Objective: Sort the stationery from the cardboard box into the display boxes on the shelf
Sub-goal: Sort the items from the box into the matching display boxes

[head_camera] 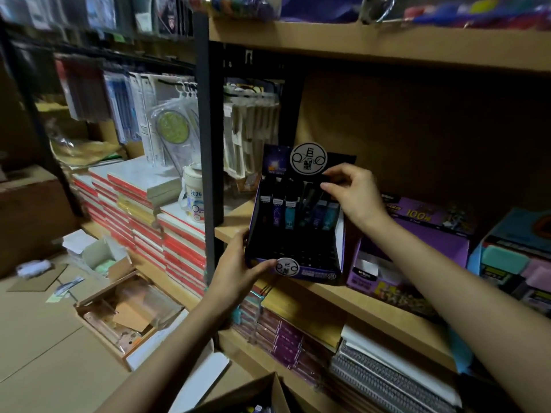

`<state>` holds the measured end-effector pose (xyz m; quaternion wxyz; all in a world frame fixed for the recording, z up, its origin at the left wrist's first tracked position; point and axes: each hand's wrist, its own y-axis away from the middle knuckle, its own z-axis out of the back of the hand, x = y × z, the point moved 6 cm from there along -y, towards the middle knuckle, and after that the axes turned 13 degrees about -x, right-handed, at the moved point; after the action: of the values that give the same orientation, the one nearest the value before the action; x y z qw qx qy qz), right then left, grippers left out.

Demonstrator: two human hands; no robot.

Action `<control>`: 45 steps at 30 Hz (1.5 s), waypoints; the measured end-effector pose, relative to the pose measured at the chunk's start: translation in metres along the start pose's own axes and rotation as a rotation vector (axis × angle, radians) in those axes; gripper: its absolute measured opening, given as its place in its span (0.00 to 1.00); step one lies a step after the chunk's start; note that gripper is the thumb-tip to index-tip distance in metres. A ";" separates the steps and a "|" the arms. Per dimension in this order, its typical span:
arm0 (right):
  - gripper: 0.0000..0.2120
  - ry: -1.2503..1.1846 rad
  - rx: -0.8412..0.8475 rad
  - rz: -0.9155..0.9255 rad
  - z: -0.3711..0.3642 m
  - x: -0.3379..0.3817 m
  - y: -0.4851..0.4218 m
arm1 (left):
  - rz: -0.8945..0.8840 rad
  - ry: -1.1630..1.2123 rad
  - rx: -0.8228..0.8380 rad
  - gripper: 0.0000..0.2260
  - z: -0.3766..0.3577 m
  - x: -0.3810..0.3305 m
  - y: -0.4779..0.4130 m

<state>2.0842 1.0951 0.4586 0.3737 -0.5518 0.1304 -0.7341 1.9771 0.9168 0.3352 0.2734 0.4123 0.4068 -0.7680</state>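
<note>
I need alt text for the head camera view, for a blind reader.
A person's left hand grips the front corner of a purple display box of pens on a wooden shelf, while the right hand pinches its back card. A cardboard box sits below.

We stood in dim light before tan wooden shelves (357, 46) beside a black post (205, 114), a tan floor (35, 338) lower left.

"2026" on tub (193, 201), "100" on purple box (429, 234), "巨" on display box (298, 248)
</note>
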 end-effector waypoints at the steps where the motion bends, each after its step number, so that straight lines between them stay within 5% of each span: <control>1: 0.08 0.016 0.014 0.001 -0.003 -0.003 0.001 | 0.005 0.020 0.003 0.32 -0.001 0.003 0.001; 13: 0.10 0.085 0.035 0.043 -0.020 -0.015 0.004 | -0.005 0.048 -0.004 0.33 -0.003 0.014 0.000; 21: 0.09 0.541 0.043 0.460 -0.032 -0.006 0.007 | 0.034 0.069 0.032 0.31 -0.004 0.012 -0.001; 30: 0.08 0.397 0.184 0.073 -0.030 -0.008 -0.009 | 0.045 -0.121 0.047 0.29 0.015 -0.009 0.005; 35: 0.08 0.322 0.167 -0.026 -0.031 -0.005 -0.005 | -0.197 -0.254 -0.098 0.19 0.017 -0.048 0.000; 39: 0.13 0.216 0.052 -0.167 -0.031 -0.018 0.014 | -0.337 -0.397 0.099 0.13 -0.024 -0.064 -0.004; 45: 0.10 0.148 -0.030 -0.256 -0.049 -0.044 0.037 | -0.276 -0.700 0.247 0.27 -0.060 -0.021 -0.005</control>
<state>2.0593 1.0898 0.3873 0.2582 -0.5139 0.0969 -0.8123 2.0091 0.9724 0.3351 0.2381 0.0968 0.2450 -0.9348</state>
